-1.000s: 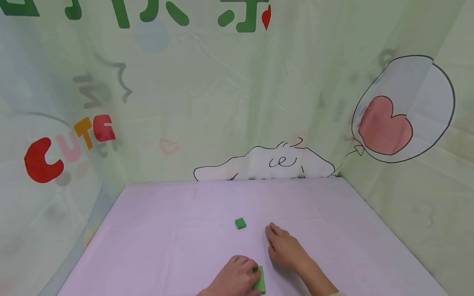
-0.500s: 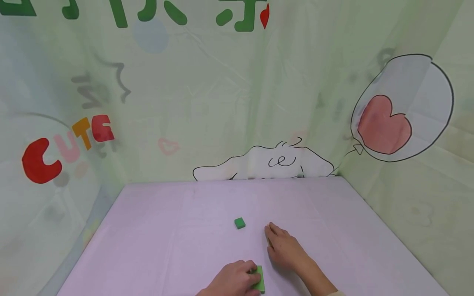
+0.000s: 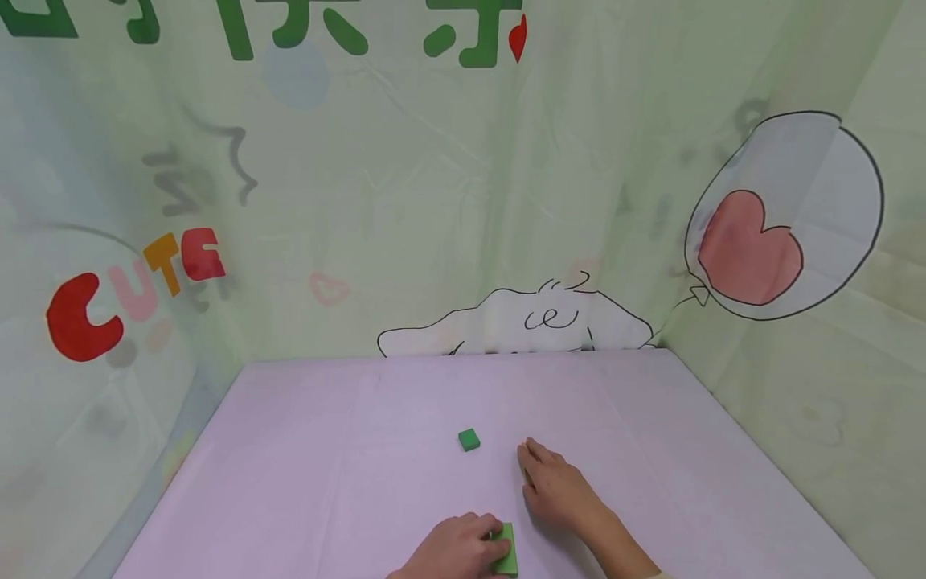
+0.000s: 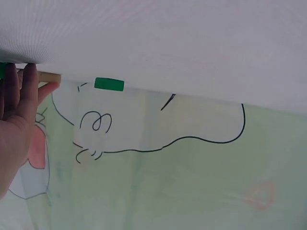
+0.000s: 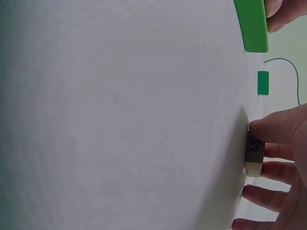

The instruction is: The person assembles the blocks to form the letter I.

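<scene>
Left grip (image 3: 454, 548) pinches a light-green rectangular block (image 3: 510, 537) on the lilac cloth-covered bench (image 3: 289, 482); just beyond, the right grip (image 3: 562, 486) pinches a pale wooden block (image 5: 254, 154) with a dark, marked face. Farther off, a small dark-green square block (image 3: 469, 440) lies before the pale-green printed backdrop (image 3: 427, 201).

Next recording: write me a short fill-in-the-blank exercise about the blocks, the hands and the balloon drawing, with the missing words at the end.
1. The long block in the grip of the left hand is ____ in colour.
2. The wooden block is in the grip of the ____ hand.
3. Seen from the head camera, the small block lies ____ away than the long block.
4. The shape inside the balloon drawing is a ____.

Missing words: green; right; farther; heart.
</scene>
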